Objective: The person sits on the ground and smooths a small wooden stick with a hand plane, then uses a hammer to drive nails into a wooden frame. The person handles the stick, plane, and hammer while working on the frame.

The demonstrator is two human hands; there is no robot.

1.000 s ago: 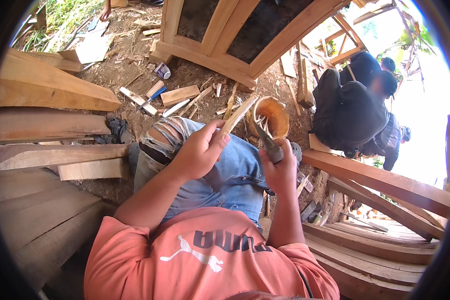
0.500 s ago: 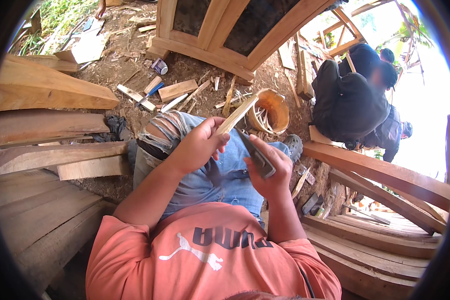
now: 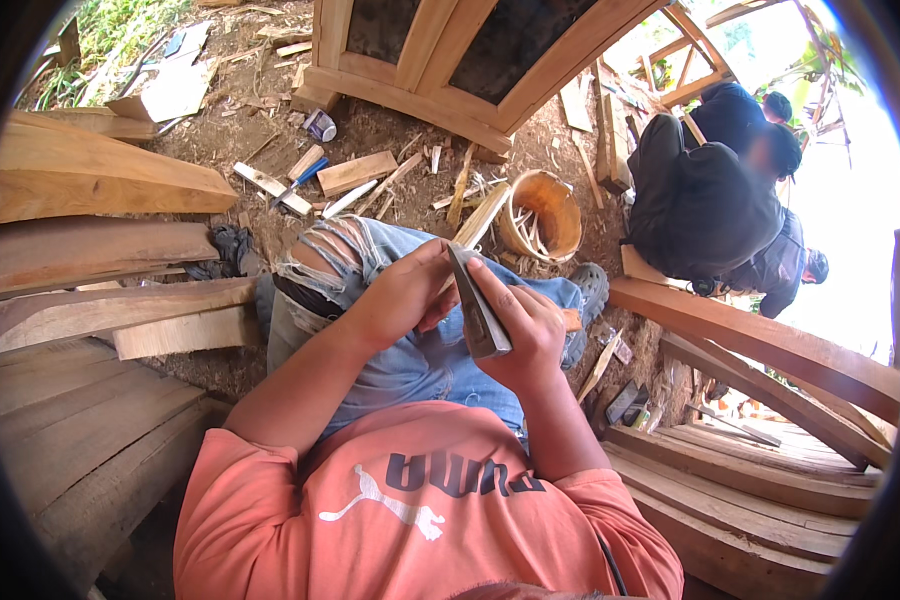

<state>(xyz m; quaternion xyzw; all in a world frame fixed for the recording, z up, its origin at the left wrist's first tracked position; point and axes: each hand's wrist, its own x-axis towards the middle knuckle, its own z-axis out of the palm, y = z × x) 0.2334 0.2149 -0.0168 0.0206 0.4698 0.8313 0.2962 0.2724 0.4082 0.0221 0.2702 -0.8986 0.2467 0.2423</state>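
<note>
My left hand (image 3: 407, 290) is closed around a pale split wooden stick (image 3: 484, 218), which slants away toward the bucket. My right hand (image 3: 525, 335) grips a hatchet close up to its wedge-shaped grey metal head (image 3: 478, 308). A bit of wooden handle (image 3: 571, 319) shows beyond the fingers. The head's narrow end meets the stick right by my left fingers; the exact contact is hidden. Both hands are over my lap, above torn blue jeans (image 3: 370, 375). Just past my knees stands a yellowish bucket (image 3: 573, 225) with wood slivers inside.
A framed wooden panel (image 3: 410, 85) stands ahead. Wood offcuts (image 3: 357, 173), a blue-handled tool (image 3: 310, 170) and a crumpled cup (image 3: 320, 125) litter the dirt. Thick boards (image 3: 110, 255) flank my left, and long beams (image 3: 760, 335) my right. A person in dark clothes (image 3: 705, 200) bends at the right.
My right hand has moved left with the hatchet, bringing its head against the stick beside my left hand. The stick's far end has dropped slightly and swung left.
</note>
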